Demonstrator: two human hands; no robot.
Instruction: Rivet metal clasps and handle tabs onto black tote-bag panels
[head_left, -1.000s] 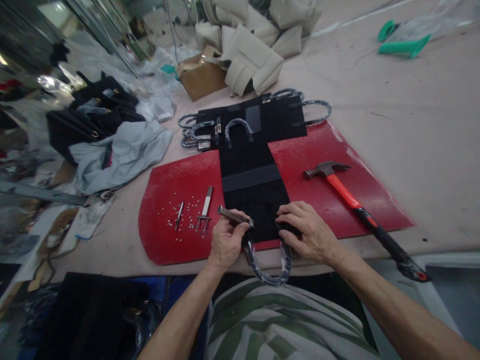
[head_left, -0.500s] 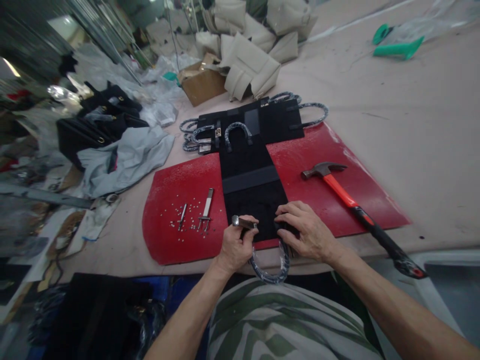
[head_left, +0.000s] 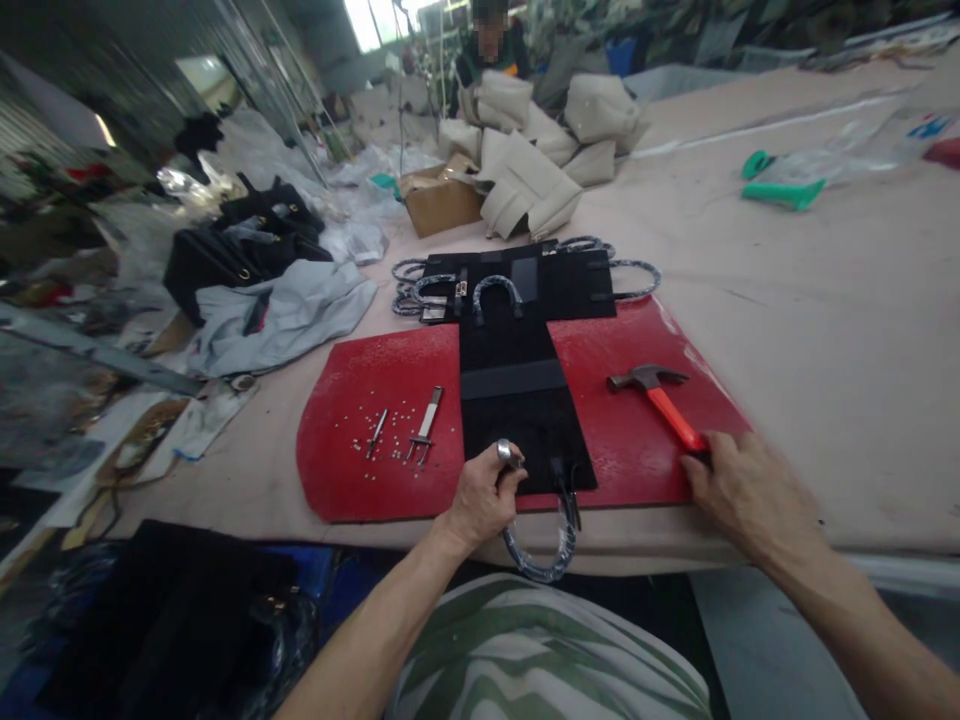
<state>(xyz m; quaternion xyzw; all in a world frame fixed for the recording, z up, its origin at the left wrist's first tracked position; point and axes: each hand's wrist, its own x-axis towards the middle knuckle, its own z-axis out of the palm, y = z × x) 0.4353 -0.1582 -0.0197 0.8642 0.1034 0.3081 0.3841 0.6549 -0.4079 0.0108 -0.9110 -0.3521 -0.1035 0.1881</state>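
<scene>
Right of black panel (head_left: pixel 514 347), right hand (head_left: pixel 757 490) grasps claw hammer (head_left: pixel 671 410) (probably head-heavy) by handle; left hand (head_left: pixel 484 497) pinches metal punch (head_left: pixel 505 452)

Black panel (head_left: pixel 514 345): long, flat, matt, running lengthwise away from the person; smoother dark band crosses it partway along. Handle (head_left: pixel 541 574): U-shaped, dark, wrapped in clear plastic; at panel's near end, loop towards the person, right-hand tab lying on the panel. Metal tool (head_left: pixel 505 452): short, pinched in left hand (head_left: pixel 484 495) above the near end, bright round end up, tip hard to make out. Claw hammer (head_left: pixel 667 408): right of panel, dark head farther off, claw pointing right, orange shaft slanting back to black grip, right hand (head_left: pixel 754 490) closed over it.
</scene>
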